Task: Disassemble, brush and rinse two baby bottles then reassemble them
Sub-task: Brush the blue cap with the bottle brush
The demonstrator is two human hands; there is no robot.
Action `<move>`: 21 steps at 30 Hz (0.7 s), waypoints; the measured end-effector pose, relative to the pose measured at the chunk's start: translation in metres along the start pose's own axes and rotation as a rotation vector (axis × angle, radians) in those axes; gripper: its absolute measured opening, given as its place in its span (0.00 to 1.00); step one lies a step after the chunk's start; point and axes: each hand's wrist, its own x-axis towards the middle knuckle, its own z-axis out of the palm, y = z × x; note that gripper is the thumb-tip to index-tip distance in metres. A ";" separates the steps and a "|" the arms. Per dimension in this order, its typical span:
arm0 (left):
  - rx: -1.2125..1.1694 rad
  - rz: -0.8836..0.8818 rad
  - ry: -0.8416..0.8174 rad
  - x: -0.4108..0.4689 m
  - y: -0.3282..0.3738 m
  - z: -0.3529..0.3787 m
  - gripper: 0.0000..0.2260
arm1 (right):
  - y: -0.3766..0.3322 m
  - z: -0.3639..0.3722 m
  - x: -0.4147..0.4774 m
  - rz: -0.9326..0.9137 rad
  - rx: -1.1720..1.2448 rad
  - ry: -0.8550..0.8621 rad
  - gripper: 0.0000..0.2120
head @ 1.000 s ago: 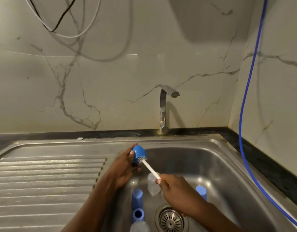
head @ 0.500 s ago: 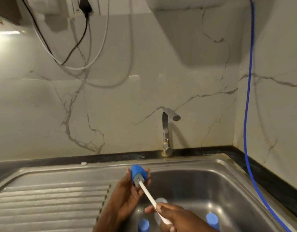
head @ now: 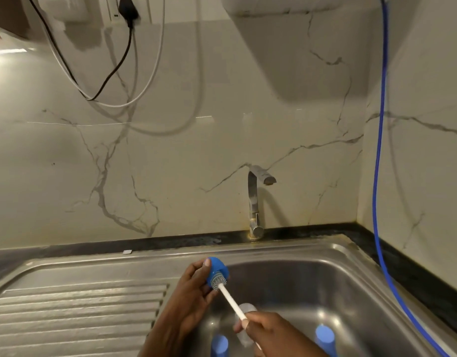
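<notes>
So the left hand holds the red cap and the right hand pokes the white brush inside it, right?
Not quite. The cap is blue, not red, as the head view shows. The rest is right: the left hand holds it, and the right hand pokes the white brush inside it.

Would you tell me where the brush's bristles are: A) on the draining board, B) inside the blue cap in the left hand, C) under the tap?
B: the brush pokes into the blue cap, gripped by the left hand; the right hand holds its handle.
</notes>
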 end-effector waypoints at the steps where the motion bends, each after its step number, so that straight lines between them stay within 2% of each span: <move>1: -0.094 -0.021 -0.035 -0.002 0.001 -0.002 0.17 | -0.004 -0.004 0.000 0.082 0.218 -0.144 0.16; 3: -0.274 -0.051 -0.109 -0.005 0.003 -0.004 0.16 | -0.009 -0.012 -0.004 0.218 0.599 -0.293 0.16; 5: -0.253 -0.025 -0.144 -0.004 0.003 -0.005 0.16 | -0.008 -0.019 -0.006 0.209 0.618 -0.322 0.16; 7: -0.046 0.012 -0.118 0.000 -0.002 -0.007 0.16 | -0.002 -0.011 -0.004 0.099 0.253 -0.152 0.13; 8: 0.035 0.020 -0.101 0.001 -0.004 -0.007 0.17 | 0.000 -0.007 -0.004 0.031 0.064 0.019 0.11; 10: 0.044 0.019 -0.093 0.003 -0.004 -0.006 0.16 | 0.000 -0.008 -0.007 -0.046 -0.199 0.209 0.10; 12: 0.023 -0.010 -0.083 0.003 -0.001 0.000 0.16 | 0.009 -0.005 -0.004 -0.092 -0.300 0.282 0.11; 15: 0.041 0.028 -0.050 0.003 0.001 0.005 0.16 | 0.006 -0.002 -0.001 -0.065 -0.386 0.198 0.11; 17: 0.063 0.038 -0.018 0.002 -0.001 0.001 0.15 | 0.001 -0.004 -0.006 -0.022 -0.168 0.081 0.09; 20: -0.122 -0.015 -0.110 0.005 -0.001 -0.006 0.11 | -0.016 -0.016 -0.011 0.267 0.452 -0.231 0.13; 21: -0.191 -0.028 -0.152 0.005 -0.001 -0.007 0.13 | -0.020 -0.021 -0.013 0.314 0.581 -0.285 0.15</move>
